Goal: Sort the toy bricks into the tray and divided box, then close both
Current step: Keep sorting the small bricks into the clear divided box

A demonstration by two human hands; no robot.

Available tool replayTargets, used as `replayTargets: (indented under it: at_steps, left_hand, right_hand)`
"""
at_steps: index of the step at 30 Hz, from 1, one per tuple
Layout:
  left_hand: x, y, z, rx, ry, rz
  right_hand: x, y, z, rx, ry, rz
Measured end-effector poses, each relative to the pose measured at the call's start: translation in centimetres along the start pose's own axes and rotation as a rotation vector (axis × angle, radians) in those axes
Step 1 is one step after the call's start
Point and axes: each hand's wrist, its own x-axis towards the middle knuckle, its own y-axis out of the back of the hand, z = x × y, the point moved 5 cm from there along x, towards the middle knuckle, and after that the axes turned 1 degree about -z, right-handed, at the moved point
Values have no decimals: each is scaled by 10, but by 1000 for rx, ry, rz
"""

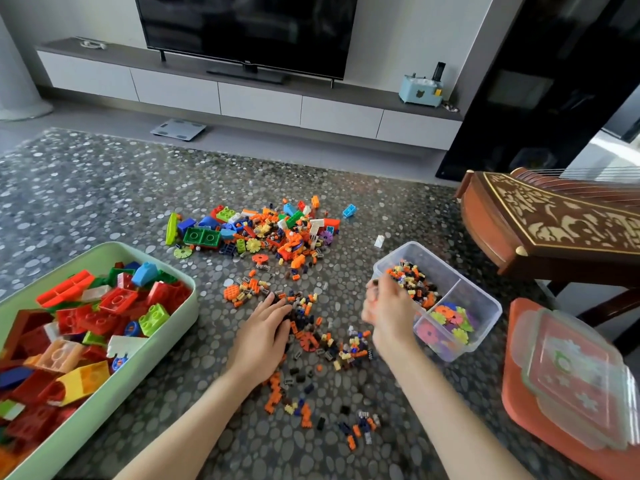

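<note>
Left grip (268, 327) lies flat on the mat (104, 188), fingers stretched forward and apart, pressing on the loose small bricks (313, 336) scattered in front of me. Right grip (389, 311) is raised at the near-left edge of the box (483, 297). It is motion-blurred, so I cannot tell if the fingers are together, apart or clamped on bricks. The box is clear, divided and uncovered, and sits on the mat to my right. Its far compartment holds small orange, black and cream bricks (414, 282), and its near-right compartment holds flower pieces (450, 320). The clear lid (571, 379) lies off the box, on an orange surface (519, 414) at far right. The green tray (156, 358) is on my left, uncovered and heaped with big bricks (104, 306), mostly red. A mixed pile (263, 230) of big and small pieces sits farther out on the mat, between tray and box. More small bricks trail back toward my forearms.
</note>
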Motion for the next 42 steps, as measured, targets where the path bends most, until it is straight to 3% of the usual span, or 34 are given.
replayTargets:
  at_steps: [3,6,11,16,21,24,26,30,33,37,42]
  left_hand:
    - [0,-1,-1,9,-2,0]
    - [0,-1,-2,26,-7,-2]
    - [-1,1,-3,8,-18,-6]
    - [-2,2,-2,-5,-15,-2]
    - [-2,5,-1,-35,-13,7]
    - [-2,8,-1,-77,15,39]
    - [-2,8,0,-77,12,50]
    - [-3,7,-1,-70,4,61]
    - [-3,6,-3,-60,-12,65]
    - [-2,6,-2,-63,-14,78]
    - [-1,4,-4,-89,1,75]
  right_hand:
    - [41,40,-28,155,-95,229]
    - [77,61,-38,-91,-64,318]
    - [87,53,-31,-596,-84,125]
    - [81,55,-35,-653,135,112]
    - [77,56,-37,-551,157,130]
    - [60,52,-46,-548,266,166]
    - [33,42,-41,-633,391,34]
    - [-48,-4,3,-958,689,-419]
    - [-65,-33,34,-1154,817,-438]
    - [-48,-49,44,-1437,688,-338]
    - [-33,-50,42,-1500,497,-475]
